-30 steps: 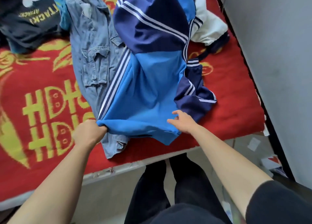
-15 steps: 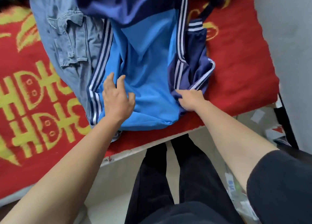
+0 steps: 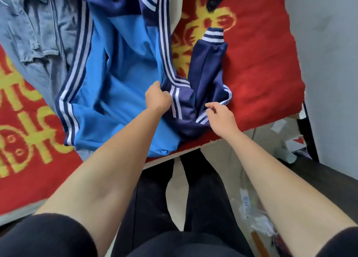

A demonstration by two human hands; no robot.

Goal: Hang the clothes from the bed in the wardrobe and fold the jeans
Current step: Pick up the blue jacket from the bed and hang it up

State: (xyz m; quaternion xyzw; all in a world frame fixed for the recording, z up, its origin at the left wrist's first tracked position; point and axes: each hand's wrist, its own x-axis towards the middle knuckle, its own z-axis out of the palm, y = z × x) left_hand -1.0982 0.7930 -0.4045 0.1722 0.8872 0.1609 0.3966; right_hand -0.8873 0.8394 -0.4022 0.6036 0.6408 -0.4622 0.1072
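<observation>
Along the right edge of the bed (image 3: 261, 72), bare room is left, hemmed by the wall (image 3: 329, 63); the middle is covered by the jacket (image 3: 120, 82), overlapping the jeans (image 3: 34, 34).

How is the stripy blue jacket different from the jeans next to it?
The jacket is bright blue and navy with white stripes; the jeans are pale denim with a flap pocket. The left hand grips the jacket; no hand holds the jeans. The jacket lies partly over the jeans. Both lie on the red bed cover.
</observation>
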